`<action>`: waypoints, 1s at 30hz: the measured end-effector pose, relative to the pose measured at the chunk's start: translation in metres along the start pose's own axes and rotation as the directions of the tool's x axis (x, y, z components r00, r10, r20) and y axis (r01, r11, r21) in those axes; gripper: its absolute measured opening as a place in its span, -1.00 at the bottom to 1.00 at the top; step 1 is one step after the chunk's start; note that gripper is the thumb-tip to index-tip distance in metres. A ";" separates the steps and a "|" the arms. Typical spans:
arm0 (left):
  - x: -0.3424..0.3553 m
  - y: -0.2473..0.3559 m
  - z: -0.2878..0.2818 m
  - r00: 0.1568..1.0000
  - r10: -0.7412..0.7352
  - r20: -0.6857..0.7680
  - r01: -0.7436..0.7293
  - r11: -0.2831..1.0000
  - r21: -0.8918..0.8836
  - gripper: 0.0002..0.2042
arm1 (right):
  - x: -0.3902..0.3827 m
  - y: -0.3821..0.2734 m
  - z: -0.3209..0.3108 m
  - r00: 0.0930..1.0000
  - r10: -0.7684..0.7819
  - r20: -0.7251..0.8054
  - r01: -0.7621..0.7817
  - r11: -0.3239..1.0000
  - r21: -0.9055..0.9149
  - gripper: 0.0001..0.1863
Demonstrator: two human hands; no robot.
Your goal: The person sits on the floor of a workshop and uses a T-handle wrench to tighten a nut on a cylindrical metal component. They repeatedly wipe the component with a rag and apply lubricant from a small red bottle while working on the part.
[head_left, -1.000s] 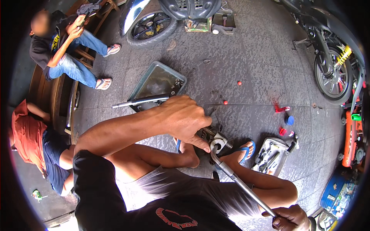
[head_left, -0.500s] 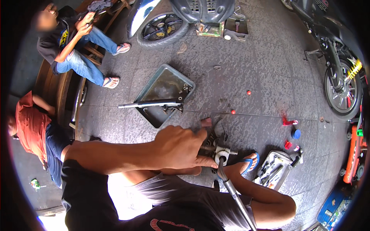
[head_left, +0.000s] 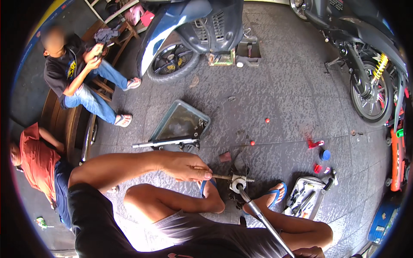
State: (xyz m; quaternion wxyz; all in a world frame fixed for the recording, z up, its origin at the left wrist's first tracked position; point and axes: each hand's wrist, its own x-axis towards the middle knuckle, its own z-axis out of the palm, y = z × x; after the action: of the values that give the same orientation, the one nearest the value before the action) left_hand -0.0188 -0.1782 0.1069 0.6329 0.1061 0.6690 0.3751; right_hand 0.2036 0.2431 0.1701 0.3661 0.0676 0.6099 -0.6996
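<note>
My left hand (head_left: 187,167) is closed, thumb and fingers pinching the left end of a thin metal rod (head_left: 221,176). That rod runs through a small vise (head_left: 238,184) low between my feet. From the vise a long shiny metal tube (head_left: 263,218) slants toward me and to the lower right. At the lower edge my right hand (head_left: 309,252) shows only in part, its fingers curled beside the near end of the tube; what it grips is cut off. A reddish-brown square piece (head_left: 225,156) lies on the floor just beyond the vise.
Ahead, a grey tray (head_left: 178,122) has a fork leg (head_left: 165,142) across its near edge. Right of my foot stands a tool tray (head_left: 306,195); a blue cap (head_left: 325,155) lies beyond it. Motorcycles (head_left: 370,86) stand ahead and right. Two people sit on a bench (head_left: 71,124) at left.
My left hand has drawn back left from beside the vise and now pinches the rod's end. More of my right hand has come into view. The view has tilted slightly upward.
</note>
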 end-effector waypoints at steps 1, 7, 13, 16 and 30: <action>-0.002 0.002 0.002 0.999 0.039 -0.025 -0.039 0.999 0.009 -0.47 | 0.001 -0.002 -0.001 0.999 0.013 0.041 -0.016 0.998 0.067 -0.69; 0.011 -0.011 0.010 0.963 0.261 -0.064 -0.254 0.962 0.095 -0.53 | -0.023 0.017 0.016 0.984 0.149 -0.101 -0.139 0.986 0.093 -0.64; 0.002 -0.002 0.033 0.908 0.318 -0.273 -0.289 0.947 0.140 -0.52 | -0.032 0.010 0.032 0.928 0.303 -0.215 -0.277 0.950 0.143 -0.63; 0.005 -0.001 0.036 0.900 0.282 -0.332 -0.246 0.958 0.146 -0.52 | -0.036 0.016 0.037 0.942 0.256 -0.217 -0.206 0.951 0.230 -0.63; 0.002 0.009 0.046 0.896 0.152 -0.418 -0.096 0.983 0.154 -0.60 | -0.030 0.015 0.031 0.921 0.297 -0.251 -0.259 0.950 0.175 -0.61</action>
State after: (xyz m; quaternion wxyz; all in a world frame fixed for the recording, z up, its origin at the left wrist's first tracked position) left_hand 0.0205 -0.1539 0.1144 0.4371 0.1044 0.8062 0.3847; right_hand 0.2454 0.2284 0.1822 0.3683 0.2751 0.5888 -0.6648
